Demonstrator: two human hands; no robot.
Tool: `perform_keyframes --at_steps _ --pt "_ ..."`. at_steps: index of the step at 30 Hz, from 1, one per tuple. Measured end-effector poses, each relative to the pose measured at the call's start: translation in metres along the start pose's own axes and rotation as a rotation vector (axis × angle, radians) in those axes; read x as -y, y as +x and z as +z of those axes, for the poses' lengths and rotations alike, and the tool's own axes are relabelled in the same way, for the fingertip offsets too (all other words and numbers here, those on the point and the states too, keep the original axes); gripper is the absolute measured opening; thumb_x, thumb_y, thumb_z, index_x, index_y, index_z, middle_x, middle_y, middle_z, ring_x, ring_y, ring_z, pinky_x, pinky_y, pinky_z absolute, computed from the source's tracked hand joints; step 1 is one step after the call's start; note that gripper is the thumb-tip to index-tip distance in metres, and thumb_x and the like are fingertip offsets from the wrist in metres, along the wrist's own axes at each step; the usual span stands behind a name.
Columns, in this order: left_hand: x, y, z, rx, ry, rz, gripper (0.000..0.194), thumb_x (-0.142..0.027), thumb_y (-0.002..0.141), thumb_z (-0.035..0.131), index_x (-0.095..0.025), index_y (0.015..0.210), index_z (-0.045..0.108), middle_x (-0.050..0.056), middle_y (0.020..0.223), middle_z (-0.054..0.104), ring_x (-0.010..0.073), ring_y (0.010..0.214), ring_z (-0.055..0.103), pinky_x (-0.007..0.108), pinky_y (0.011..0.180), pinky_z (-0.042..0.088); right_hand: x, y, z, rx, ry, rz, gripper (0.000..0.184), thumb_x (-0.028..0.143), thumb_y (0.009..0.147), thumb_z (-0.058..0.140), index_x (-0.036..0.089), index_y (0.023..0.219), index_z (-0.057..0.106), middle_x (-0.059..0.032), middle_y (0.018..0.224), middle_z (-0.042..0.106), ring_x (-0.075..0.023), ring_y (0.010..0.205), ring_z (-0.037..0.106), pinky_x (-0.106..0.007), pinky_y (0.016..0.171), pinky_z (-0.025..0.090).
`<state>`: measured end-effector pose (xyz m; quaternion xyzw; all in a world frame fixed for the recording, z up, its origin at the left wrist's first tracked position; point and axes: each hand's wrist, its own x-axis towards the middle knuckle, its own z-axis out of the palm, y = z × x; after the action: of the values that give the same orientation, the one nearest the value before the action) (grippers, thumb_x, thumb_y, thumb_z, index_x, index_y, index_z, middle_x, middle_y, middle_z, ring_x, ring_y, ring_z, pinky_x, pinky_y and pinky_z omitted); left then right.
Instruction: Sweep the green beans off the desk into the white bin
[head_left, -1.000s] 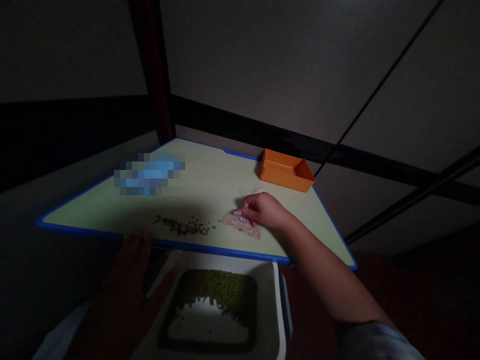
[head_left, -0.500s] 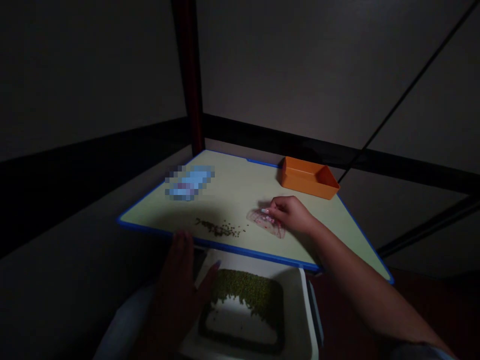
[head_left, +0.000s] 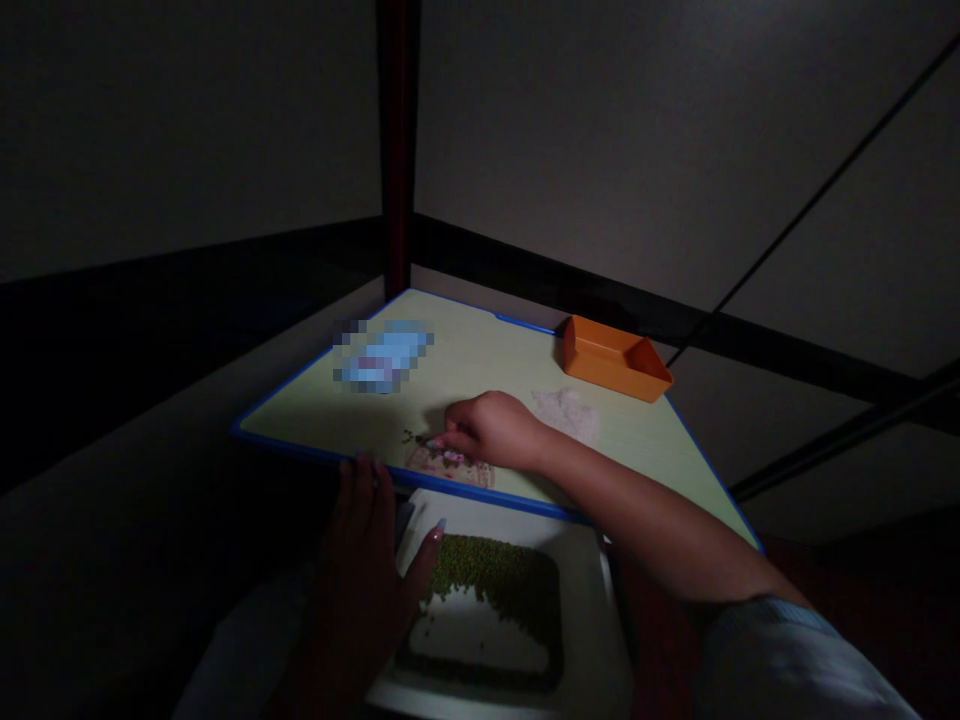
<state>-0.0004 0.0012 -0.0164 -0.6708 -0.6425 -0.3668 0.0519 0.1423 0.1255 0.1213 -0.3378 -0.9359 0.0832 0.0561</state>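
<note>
My right hand (head_left: pixel 487 425) is closed in a pinch low over the table's near side, shut on a thin, half-round piece with a reddish pattern (head_left: pixel 450 468). Small dark beans (head_left: pixel 411 437) lie just beyond its left edge, and the hand hides part of them. Below the table's near edge is a white plastic tub (head_left: pixel 480 640) with small green beans (head_left: pixel 499 570) massed at its far side and along its walls. My left hand (head_left: pixel 364 570) grips the tub's left side, thumb over the rim, its fingertips up by the table edge.
The pale tabletop (head_left: pixel 480 360) has a blue rim. An orange open box (head_left: pixel 615 365) stands at its far right edge; a blurred-out light blue item (head_left: pixel 386 357) lies at the left. A faint pale patch (head_left: pixel 566 412) shows near the box. Walls rise close behind.
My right hand has moved left and toward the near edge, carrying the patterned piece onto the scattered beans. My left hand and the tub have hardly shifted.
</note>
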Motion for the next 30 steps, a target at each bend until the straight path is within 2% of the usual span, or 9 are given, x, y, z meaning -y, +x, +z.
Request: perform_keyframes --at_steps 5,12,22,30 --pt "0.002 -0.001 -0.001 0.008 -0.015 -0.003 0.085 -0.049 0.080 0.047 -0.017 0.146 0.005 0.017 0.156 0.017 0.0352 0.144 0.014 0.056 0.110 0.031 -0.003 -0.003 0.004 0.000 -0.088 0.048 0.030 0.042 0.090 0.052 0.017 0.079 0.065 -0.0025 0.065 0.062 -0.0119 0.057 0.046 -0.026 0.054 0.020" --pt "0.001 -0.002 -0.001 0.017 -0.032 -0.017 0.085 -0.050 0.080 0.046 -0.018 0.146 0.004 0.016 0.157 0.015 0.0338 0.145 0.014 0.056 0.111 0.029 -0.017 -0.024 0.004 -0.030 -0.067 0.125 0.026 0.040 0.089 0.054 0.017 0.080 0.063 -0.0028 0.065 0.062 -0.0114 0.056 0.046 -0.025 0.054 0.022" --pt "0.002 -0.001 -0.001 0.030 -0.041 -0.045 0.083 -0.051 0.081 0.043 -0.019 0.147 0.004 0.014 0.158 0.013 0.0325 0.145 0.010 0.056 0.113 0.026 -0.050 -0.055 0.001 -0.071 0.060 0.221 0.023 0.036 0.087 0.059 0.016 0.075 0.061 -0.0011 0.061 0.062 -0.0098 0.054 0.047 -0.025 0.054 0.024" --pt "0.003 0.000 -0.001 0.046 -0.030 -0.055 0.083 -0.052 0.081 0.042 -0.017 0.147 0.005 0.015 0.158 0.013 0.0314 0.145 0.009 0.056 0.114 0.024 -0.080 -0.077 -0.008 -0.126 0.226 0.209 0.026 0.034 0.087 0.059 0.016 0.069 0.057 0.0012 0.058 0.058 -0.0089 0.054 0.047 -0.023 0.055 0.027"
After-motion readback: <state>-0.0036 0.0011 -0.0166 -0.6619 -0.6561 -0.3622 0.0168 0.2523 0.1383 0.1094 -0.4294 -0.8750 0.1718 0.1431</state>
